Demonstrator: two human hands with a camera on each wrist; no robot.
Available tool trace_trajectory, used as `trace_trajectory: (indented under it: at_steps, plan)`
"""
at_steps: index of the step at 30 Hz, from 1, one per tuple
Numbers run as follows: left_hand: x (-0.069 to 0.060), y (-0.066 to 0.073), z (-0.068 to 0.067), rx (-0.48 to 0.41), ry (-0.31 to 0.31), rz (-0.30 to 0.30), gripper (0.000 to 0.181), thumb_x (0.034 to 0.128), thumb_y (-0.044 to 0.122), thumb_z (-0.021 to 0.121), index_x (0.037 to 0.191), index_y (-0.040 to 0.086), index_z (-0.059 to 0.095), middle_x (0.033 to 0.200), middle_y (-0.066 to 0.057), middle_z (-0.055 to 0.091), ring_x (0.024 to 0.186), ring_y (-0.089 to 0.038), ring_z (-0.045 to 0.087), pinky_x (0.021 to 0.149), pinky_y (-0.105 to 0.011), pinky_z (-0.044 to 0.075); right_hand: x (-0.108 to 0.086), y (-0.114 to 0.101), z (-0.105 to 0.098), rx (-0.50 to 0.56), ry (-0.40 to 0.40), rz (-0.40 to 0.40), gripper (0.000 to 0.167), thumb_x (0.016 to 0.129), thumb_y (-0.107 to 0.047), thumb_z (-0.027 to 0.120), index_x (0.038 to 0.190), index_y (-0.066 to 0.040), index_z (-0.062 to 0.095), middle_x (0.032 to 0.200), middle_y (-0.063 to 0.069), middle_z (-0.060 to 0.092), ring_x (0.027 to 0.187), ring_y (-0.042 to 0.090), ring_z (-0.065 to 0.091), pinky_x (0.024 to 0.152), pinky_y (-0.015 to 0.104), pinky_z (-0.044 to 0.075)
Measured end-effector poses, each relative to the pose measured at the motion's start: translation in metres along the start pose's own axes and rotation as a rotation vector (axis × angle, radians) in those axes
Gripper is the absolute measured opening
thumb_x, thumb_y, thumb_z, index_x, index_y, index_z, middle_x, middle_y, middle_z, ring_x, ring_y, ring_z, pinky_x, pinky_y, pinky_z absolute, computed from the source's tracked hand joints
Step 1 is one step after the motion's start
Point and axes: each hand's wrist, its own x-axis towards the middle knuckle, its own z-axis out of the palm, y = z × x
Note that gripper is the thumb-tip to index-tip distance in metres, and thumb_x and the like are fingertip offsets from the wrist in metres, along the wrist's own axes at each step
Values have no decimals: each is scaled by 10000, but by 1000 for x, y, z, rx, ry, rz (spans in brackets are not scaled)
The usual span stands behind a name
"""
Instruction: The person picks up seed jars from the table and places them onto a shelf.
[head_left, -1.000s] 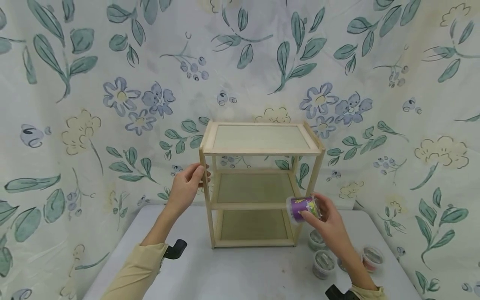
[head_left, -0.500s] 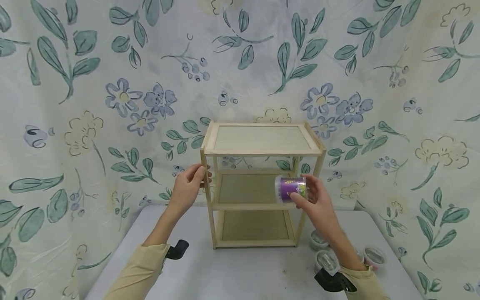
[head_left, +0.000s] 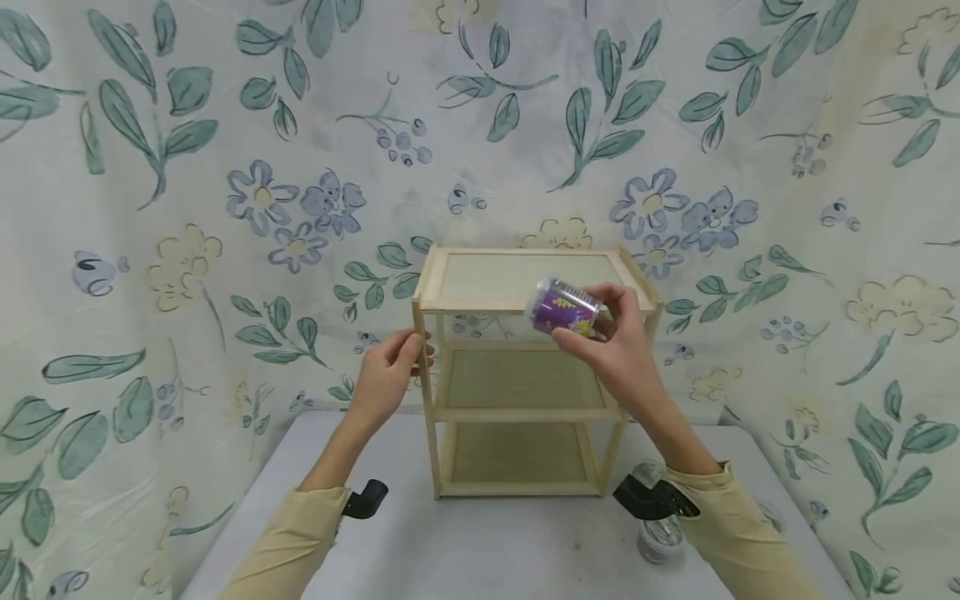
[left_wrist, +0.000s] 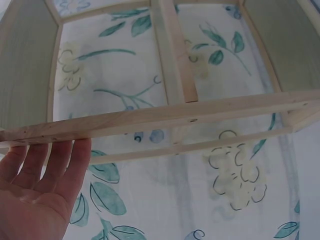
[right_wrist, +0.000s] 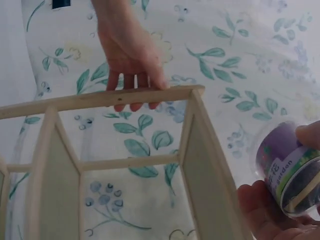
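Note:
A three-tier wooden shelf (head_left: 517, 414) stands on the table. My left hand (head_left: 384, 379) grips its front left post just below the top tier; in the left wrist view, the fingers of that left hand (left_wrist: 42, 185) wrap the post. My right hand (head_left: 626, 350) holds a small clear plastic tub (head_left: 564, 310) with a purple label, tilted on its side, in front of the top tier's front edge and to the right of middle. In the right wrist view, thumb and fingers pinch the tub (right_wrist: 280, 152), which has "garden" printed on it. Its contents are not clear.
More clear tubs stand on the white table (head_left: 510, 550) at the right: one tub (head_left: 660, 540) near the front, another tub (head_left: 648, 473) behind it, others partly hidden by my right sleeve (head_left: 738, 533). A floral curtain (head_left: 480, 125) hangs behind the shelf.
My right hand has lifted the tub up and to the left, from beside the right post to the front of the top tier. My left hand keeps its grip on the post.

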Motion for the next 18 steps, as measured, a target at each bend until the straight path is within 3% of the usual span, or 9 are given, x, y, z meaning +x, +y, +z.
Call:
trace_trajectory:
  at_steps: [7,12,18]
  plan:
    - [1,0,0,18,2,-11,393,1076,262,419,1292,-23,581,1122,-276,646,1022,-372,664,877,-447,565,34,-10,10,114,38,72,570,871,-61,707,1254,-96,287,1291,99,441,1093,275,586,822,379,588]
    - [0,0,0,5,1,-18,384,1075,252,429,1289,-28,582,1119,-270,645,1038,-375,654,890,-470,557,53,-14,16,76,42,125,671,871,-114,722,1342,-88,244,1384,135,379,1166,295,545,852,349,577]
    - [-1,0,0,-19,10,-6,411,1065,310,453,1280,-10,596,1090,-228,664,993,-341,677,868,-420,571,72,-16,21,-17,10,132,724,893,-190,713,1493,-90,321,1423,129,402,1190,273,519,935,338,541]
